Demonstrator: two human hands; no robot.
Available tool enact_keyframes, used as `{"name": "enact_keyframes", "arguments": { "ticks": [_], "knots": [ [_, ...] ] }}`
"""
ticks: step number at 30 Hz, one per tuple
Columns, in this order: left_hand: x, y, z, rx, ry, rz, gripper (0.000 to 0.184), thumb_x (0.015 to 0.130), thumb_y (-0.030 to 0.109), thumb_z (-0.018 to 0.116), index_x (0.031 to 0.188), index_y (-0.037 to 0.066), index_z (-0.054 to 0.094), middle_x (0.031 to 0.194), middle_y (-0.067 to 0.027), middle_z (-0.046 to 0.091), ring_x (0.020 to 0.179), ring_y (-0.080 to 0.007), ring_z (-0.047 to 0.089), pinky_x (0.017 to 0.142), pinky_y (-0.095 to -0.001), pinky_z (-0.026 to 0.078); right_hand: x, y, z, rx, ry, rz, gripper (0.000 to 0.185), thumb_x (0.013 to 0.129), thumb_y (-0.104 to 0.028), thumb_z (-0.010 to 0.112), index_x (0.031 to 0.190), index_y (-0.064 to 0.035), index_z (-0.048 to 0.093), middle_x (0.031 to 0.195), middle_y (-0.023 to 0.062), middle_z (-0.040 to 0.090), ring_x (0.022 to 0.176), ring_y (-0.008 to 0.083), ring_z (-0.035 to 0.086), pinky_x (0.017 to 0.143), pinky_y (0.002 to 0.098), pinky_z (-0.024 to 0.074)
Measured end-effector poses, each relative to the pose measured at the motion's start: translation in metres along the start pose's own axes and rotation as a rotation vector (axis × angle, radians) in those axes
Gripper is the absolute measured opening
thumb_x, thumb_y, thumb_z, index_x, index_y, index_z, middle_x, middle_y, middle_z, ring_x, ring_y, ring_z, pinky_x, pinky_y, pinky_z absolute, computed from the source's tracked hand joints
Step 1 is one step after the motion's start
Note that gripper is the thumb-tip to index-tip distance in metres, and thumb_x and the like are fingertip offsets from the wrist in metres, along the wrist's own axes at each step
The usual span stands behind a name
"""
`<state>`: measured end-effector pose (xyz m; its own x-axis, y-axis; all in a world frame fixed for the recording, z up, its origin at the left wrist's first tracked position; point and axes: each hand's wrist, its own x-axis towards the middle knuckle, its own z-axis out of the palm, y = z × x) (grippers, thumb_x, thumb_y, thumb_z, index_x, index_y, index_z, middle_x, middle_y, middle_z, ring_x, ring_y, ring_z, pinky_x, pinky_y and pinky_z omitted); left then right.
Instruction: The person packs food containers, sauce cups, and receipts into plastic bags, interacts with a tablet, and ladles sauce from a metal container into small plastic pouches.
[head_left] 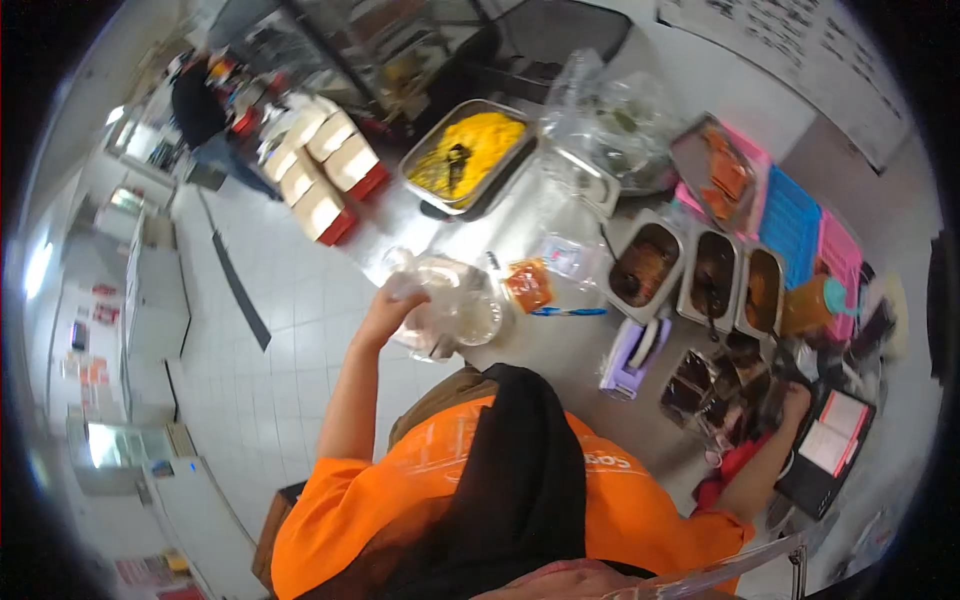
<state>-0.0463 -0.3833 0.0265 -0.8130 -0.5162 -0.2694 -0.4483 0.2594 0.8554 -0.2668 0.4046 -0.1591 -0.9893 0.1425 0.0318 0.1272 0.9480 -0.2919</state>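
White letters run across my orange shirt [630,520], part covered by a black cloth [525,430], and I cannot make out the whole word. The print on the wall sheets [770,40] beyond the far edge of the tabletop [560,350] is too small to read, as are the marks on the small packet [572,258] and the pink-and-white paper [835,432] toward the right end. My left arm reaches forward, bare below the sleeve, wrist bent inward, and my left hand [388,316] grips a clear bag [445,285] at the near edge, toward the left end. A round clear lid [480,318] shows beside the bag. My right arm stretches out to the side, the right hand [793,402] beside the dark packs [715,385] near the right end; it is blurred, and I cannot tell whether it grasps anything. A blue pen [568,311] and purple tape dispenser [630,360] lie between my hands.
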Motion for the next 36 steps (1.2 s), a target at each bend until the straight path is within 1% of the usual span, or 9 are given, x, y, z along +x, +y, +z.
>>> {"name": "enact_keyframes", "arguments": {
  "ticks": [5,12,17,20,21,23,26,28,36],
  "knots": [
    [0.008,-0.010,-0.003,-0.081,-0.090,0.054,0.036,0.077,0.013,0.067,0.109,0.001,0.055,0.090,-0.0063,0.065,0.088,-0.0146,0.060,0.081,-0.0279,0.045,-0.020,-0.023,-0.024,0.412,0.252,0.160,0.020,0.080,-0.014,0.068,0.095,-0.0009,0.068,0.089,0.0086,0.069,0.081,0.0163,0.065,0.074,0.0273,0.0489],
    [0.014,-0.017,-0.002,-0.043,-0.133,0.078,0.029,0.077,0.013,0.066,0.102,0.000,0.059,0.088,-0.0051,0.065,0.086,-0.0145,0.060,0.080,-0.0280,0.046,-0.076,-0.134,-0.055,0.422,0.878,0.112,0.017,0.084,-0.011,0.063,0.096,-0.0002,0.068,0.094,0.0109,0.068,0.083,0.0186,0.065,0.077,0.0278,0.0499],
    [0.023,-0.021,-0.003,-0.034,-0.183,0.044,0.027,0.076,0.016,0.067,0.098,0.001,0.062,0.086,-0.0057,0.065,0.078,-0.0143,0.061,0.074,-0.0284,0.047,-0.100,-0.195,-0.077,0.469,1.092,-0.057,0.015,0.085,-0.002,0.061,0.096,0.0087,0.062,0.098,0.0169,0.065,0.087,0.0221,0.064,0.082,0.0311,0.0528],
    [0.027,-0.022,-0.003,-0.033,-0.194,0.070,0.024,0.074,0.016,0.068,0.091,-0.001,0.065,0.079,-0.0063,0.065,0.071,-0.0143,0.061,0.067,-0.0286,0.047,-0.114,-0.252,-0.088,0.732,1.158,-0.182,0.015,0.084,-0.002,0.062,0.096,0.0075,0.061,0.098,0.0166,0.066,0.088,0.0215,0.064,0.081,0.0308,0.0530],
    [0.028,-0.022,-0.002,-0.028,-0.193,0.085,0.023,0.074,0.016,0.068,0.088,-0.002,0.066,0.076,-0.0065,0.066,0.068,-0.0144,0.061,0.065,-0.0287,0.047,-0.135,-0.307,-0.105,0.641,1.060,-0.040,0.010,0.085,0.000,0.059,0.093,0.0064,0.060,0.098,0.0170,0.065,0.089,0.0219,0.064,0.080,0.0313,0.0528],
    [0.031,-0.024,-0.001,-0.005,-0.173,0.092,0.022,0.073,0.019,0.068,0.084,-0.001,0.066,0.072,-0.0061,0.065,0.065,-0.0142,0.060,0.062,-0.0282,0.047,-0.172,-0.388,-0.105,0.965,0.742,-0.143,0.007,0.085,-0.002,0.059,0.089,0.0044,0.060,0.093,0.0154,0.066,0.085,0.0213,0.064,0.079,0.0315,0.0520],
    [0.035,-0.024,-0.001,0.053,-0.194,0.088,0.023,0.073,0.023,0.068,0.079,0.000,0.067,0.067,-0.0061,0.065,0.062,-0.0145,0.061,0.060,-0.0283,0.046,-0.229,-0.499,-0.083,1.180,0.277,-0.620,0.006,0.077,0.000,0.066,0.081,-0.0035,0.064,0.085,0.0128,0.066,0.078,0.0220,0.065,0.071,0.0303,0.0506],
    [0.036,-0.021,-0.002,0.071,-0.208,0.094,0.024,0.073,0.025,0.068,0.078,0.001,0.067,0.066,-0.0064,0.065,0.061,-0.0149,0.061,0.060,-0.0288,0.047,-0.246,-0.544,-0.055,1.142,0.086,-0.707,0.012,0.073,0.001,0.070,0.082,-0.0019,0.062,0.086,0.0120,0.067,0.080,0.0215,0.066,0.069,0.0290,0.0511],
    [0.037,-0.023,-0.006,0.034,-0.233,0.154,0.025,0.073,0.026,0.068,0.079,0.002,0.067,0.067,-0.0076,0.065,0.062,-0.0166,0.062,0.060,-0.0310,0.047,-0.262,-0.604,-0.003,1.078,0.027,-0.816,0.012,0.073,0.003,0.069,0.082,-0.0005,0.063,0.087,0.0113,0.067,0.079,0.0225,0.066,0.069,0.0289,0.0516]
  ]
}}
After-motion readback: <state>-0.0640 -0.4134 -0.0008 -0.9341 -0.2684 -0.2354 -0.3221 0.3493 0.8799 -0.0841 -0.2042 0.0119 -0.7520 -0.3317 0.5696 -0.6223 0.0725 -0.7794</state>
